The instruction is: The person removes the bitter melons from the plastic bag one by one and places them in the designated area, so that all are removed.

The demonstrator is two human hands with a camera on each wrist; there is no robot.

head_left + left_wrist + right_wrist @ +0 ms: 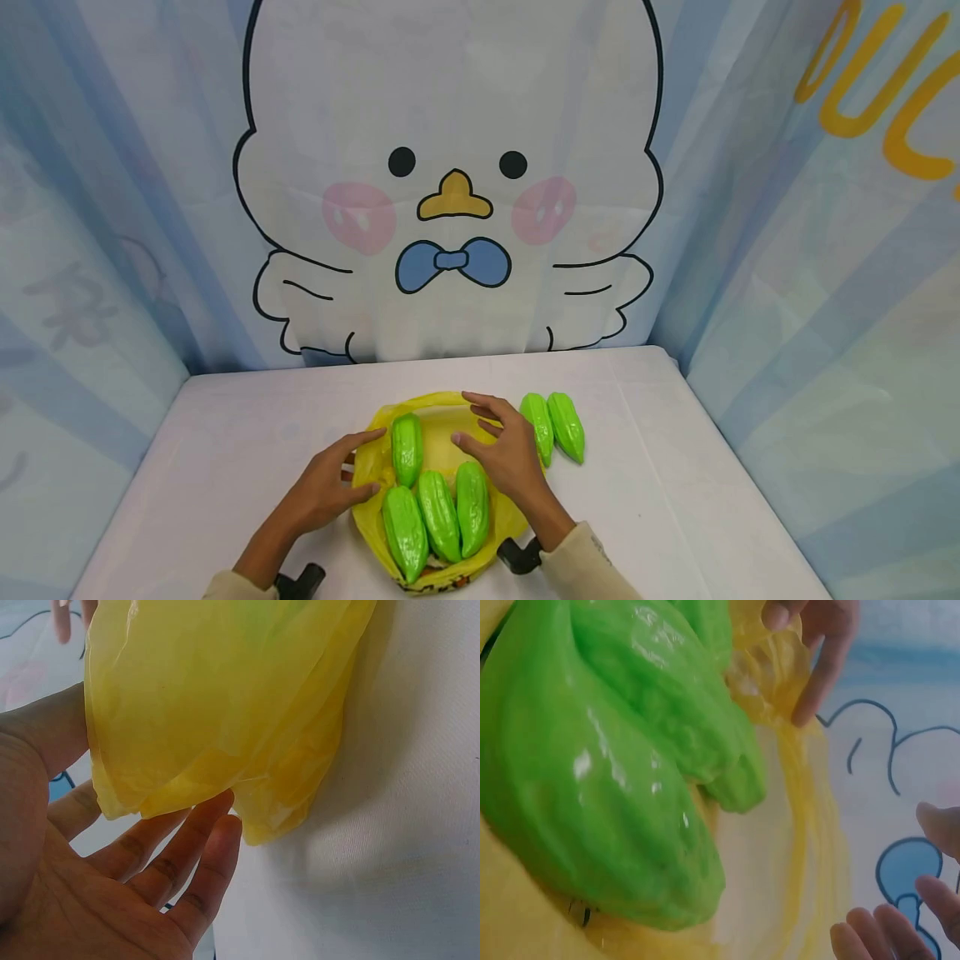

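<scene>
A yellow plastic bag (441, 435) lies spread on the table with its mouth wide and facing up. Inside it rest several glossy, bright green ridged gourds (439, 517), one (407, 450) higher up at the left. My left hand (324, 490) is at the bag's left edge with fingers spread; in the left wrist view its fingertips touch the yellow plastic (217, 705). Over the bag's right side hovers my right hand (508, 454), fingers apart and holding nothing. In the right wrist view, its fingers (889, 934) stand clear of the gourds (592, 780).
Two more green gourds (567, 427) lie side by side to the right of the bag, one partly behind my right hand. A white cloth covers the table (660, 500). Printed curtains (450, 100) hang at the back and both sides.
</scene>
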